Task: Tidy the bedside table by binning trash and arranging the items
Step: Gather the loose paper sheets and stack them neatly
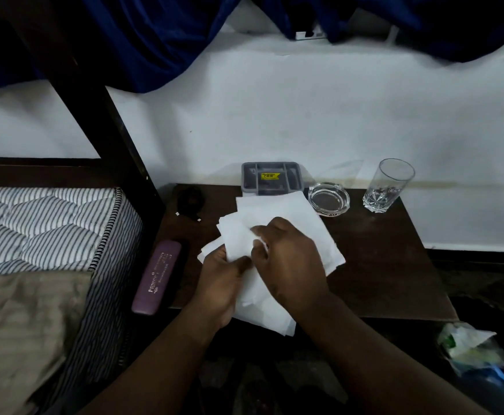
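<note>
The striped mattress point(50, 223) fills the 9 o'clock side of the view, with the dark wooden counter point(388, 265) just beside it. Loose white paper tissues point(277, 211) spread over the counter's middle and hang past its 6 o'clock edge. Both hands hold them: the left hand point(220, 283) pinches the sheets' 8 o'clock edge between thumb and curled fingers, and the right hand point(292, 259) grips them from above, fingers bent into the paper. A bag of rubbish point(469, 351) sits on the floor at 4 o'clock. On the counter, a purple spectacle case point(156, 280) lies at 8 o'clock, a grey compartment tray point(271, 178) at 12, a glass tumbler point(387, 187) at 2, a glass ashtray point(329, 199) at 1, and a small black object point(189, 200), too dark to identify, at 10.
</note>
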A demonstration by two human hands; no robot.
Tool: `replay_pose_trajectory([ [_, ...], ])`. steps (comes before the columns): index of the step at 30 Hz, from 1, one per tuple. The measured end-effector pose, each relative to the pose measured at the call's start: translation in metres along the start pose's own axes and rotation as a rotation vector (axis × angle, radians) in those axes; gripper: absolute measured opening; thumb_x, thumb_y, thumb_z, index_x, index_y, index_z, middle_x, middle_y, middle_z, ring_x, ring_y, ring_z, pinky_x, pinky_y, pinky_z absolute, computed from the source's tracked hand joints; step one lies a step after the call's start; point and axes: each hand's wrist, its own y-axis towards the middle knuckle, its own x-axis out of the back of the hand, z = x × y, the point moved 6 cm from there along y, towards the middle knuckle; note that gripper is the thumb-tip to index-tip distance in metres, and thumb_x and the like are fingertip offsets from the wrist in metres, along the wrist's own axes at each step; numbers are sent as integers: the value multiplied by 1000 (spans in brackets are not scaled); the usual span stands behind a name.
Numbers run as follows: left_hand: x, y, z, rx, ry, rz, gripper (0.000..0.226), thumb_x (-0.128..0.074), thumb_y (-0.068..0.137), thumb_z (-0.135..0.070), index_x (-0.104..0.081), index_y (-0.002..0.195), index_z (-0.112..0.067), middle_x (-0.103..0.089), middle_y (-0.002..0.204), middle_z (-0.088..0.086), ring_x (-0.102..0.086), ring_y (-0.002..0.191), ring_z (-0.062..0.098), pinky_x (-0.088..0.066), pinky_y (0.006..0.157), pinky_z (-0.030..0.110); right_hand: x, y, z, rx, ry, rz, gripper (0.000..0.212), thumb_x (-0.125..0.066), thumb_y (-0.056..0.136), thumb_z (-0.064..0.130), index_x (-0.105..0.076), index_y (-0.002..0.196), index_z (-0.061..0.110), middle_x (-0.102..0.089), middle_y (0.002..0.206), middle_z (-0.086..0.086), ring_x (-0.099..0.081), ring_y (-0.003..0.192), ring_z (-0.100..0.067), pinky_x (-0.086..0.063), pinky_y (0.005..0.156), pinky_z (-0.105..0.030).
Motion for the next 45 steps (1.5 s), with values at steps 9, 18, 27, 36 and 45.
replay_pose_trajectory([
  [9,-5,-5,-2,30,-47,-2,31,-46,106,-4,-73,122,-5,-77,119,18,-72,114,35,-56,97,44,-7,0,4,-33,87,24,29,-62,89,17,-76,115,15,-68,97,-5,-67,87,-24,-51,75,-34],
  [18,-2,-5,-1,77,-171,5,57,-36,107,-14,-84,79,-21,-80,86,4,-76,89,19,-59,79,32,-14,-3,2,-60,159,62,27,-60,91,34,-77,98,13,-62,82,-2,-61,77,-18,-52,75,-36],
  [27,-5,-6,-8,32,-157,-15,33,-53,106,-20,-84,94,-18,-79,97,7,-76,91,22,-62,76,29,-18,-5,-8,-194,473,112,33,-44,96,30,-73,102,15,-75,86,-2,-70,80,-17,-57,83,-40],
  [36,32,-6,-34,15,-246,-284,17,-56,103,-9,-72,104,-16,-78,106,7,-72,94,27,-62,84,41,10,19,-97,-635,767,-142,15,-62,88,4,-71,83,14,-73,69,-4,-65,55,-14,-56,54,-33],
  [45,69,-2,-44,-23,-322,-450,11,-64,99,-24,-75,98,-25,-78,110,-1,-72,110,27,-53,107,55,-51,-29,-69,-190,5,469,49,-76,77,49,-59,118,31,-57,123,6,-54,115,-18,-50,89,-37],
])
